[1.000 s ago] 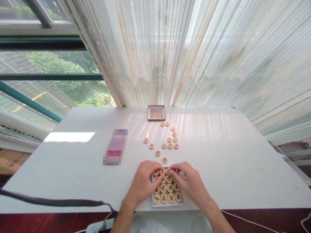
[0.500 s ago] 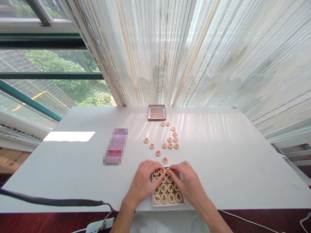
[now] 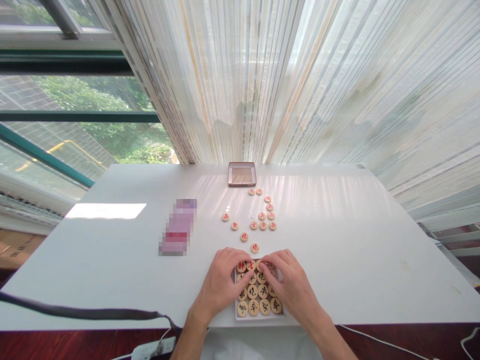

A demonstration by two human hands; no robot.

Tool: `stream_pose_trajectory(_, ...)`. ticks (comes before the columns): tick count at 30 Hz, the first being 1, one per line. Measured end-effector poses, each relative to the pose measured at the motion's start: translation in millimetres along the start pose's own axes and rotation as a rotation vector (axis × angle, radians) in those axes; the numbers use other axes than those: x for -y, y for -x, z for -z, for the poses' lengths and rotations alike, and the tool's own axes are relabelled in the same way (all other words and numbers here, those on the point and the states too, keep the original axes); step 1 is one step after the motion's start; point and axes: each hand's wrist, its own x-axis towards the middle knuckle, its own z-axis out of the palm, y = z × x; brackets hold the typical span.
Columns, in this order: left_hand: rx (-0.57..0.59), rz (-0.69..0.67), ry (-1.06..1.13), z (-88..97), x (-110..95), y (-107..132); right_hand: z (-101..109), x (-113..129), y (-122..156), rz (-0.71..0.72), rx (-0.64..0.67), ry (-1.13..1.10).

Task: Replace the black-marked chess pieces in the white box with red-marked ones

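A shallow white tray (image 3: 259, 315) at the table's near edge holds several round wooden chess pieces (image 3: 253, 306) with black and red characters. My left hand (image 3: 221, 282) rests on the tray's left side, fingers curled on the top-row pieces. My right hand (image 3: 290, 281) lies over the tray's right side, its fingertips pinched on a piece in the top row. Loose red-marked pieces (image 3: 262, 216) lie scattered on the table beyond the tray, the nearest one (image 3: 254, 247) just past my fingertips.
The tray's lid (image 3: 242, 174) sits at the far middle of the white table (image 3: 356, 250). A blurred purple and red packet (image 3: 178, 227) lies to the left. A dark strap (image 3: 86, 313) crosses the near left edge. Curtains and a window stand behind.
Both hands stay on the tray's top row. My right hand's fingers have shifted slightly left over the pieces.
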Motion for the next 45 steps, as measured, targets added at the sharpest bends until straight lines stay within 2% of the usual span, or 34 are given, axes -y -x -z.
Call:
stream_pose_trajectory(9,0.046,0.034,0.055,4.5,4,4,2,-2,3,0.074,0.033,0.012)
stream_pose_trajectory(18,0.128,0.169,0.151,20.5,5,8,-1,-6,5,0.095,0.016,0.007)
stream_pose_trajectory(24,0.095,0.17,0.139,16.6,8,8,0,-6,4,0.114,0.016,0.007)
stream_pose_trajectory(34,0.087,0.144,0.064,10.0,1,3,-4,-6,5,0.115,-0.002,0.026)
stream_pose_trajectory(45,0.085,0.177,0.102,11.6,3,2,-6,-6,4,0.113,0.001,0.018)
